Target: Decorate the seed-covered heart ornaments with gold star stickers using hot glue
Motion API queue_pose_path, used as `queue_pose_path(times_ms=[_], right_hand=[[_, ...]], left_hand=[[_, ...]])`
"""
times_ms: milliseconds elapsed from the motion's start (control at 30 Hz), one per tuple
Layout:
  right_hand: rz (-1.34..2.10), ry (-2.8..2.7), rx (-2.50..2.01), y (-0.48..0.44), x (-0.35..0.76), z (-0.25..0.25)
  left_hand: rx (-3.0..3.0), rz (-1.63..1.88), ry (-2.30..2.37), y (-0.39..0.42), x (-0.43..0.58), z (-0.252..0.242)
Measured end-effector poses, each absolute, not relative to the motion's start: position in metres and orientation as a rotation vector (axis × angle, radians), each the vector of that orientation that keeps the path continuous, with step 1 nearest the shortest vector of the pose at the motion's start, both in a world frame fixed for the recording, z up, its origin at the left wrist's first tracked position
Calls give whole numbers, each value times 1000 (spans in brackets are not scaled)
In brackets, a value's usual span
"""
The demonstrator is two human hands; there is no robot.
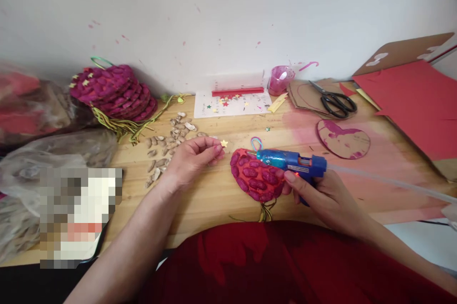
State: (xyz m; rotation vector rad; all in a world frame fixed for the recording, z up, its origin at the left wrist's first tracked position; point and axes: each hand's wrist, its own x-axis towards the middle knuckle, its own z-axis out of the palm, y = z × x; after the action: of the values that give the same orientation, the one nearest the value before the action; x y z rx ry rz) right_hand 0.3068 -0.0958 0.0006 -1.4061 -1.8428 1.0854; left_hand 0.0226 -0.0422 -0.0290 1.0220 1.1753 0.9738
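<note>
Between the fingertips of my left hand (203, 154) is a small gold star (224, 143). My right hand (314, 192) is wrapped around the handle of a blue glue gun (285, 160), whose nozzle points left. Under the nozzle lies a heart-shaped craft piece (256, 181) on a red base, covered with purple-painted peanut shells. A red star (243, 152) sits near its upper left, close to the nozzle tip. The heart has a hanging loop (256, 143) at the top and olive strings (264, 211) at the bottom.
Peanut shells (176, 135) are scattered left of centre. A stack of purple hearts (117, 92) stands at the back left. Behind the heart, paper (203, 108) holds several small stars. Black scissors (337, 104), a cardboard heart (344, 139) and red sheets (410, 104) lie to the right.
</note>
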Motion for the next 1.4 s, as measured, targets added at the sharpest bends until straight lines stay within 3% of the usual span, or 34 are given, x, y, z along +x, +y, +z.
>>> queue_pose_path(times_ms=[333,1400], right_hand=[[848,-2161,-1419,-100,293,7],[846,-2308,-1387,-87,281,10]], left_hand=[[1338,880,1223,-46,24,-27],[1427,859,1187,-47,28,-34]])
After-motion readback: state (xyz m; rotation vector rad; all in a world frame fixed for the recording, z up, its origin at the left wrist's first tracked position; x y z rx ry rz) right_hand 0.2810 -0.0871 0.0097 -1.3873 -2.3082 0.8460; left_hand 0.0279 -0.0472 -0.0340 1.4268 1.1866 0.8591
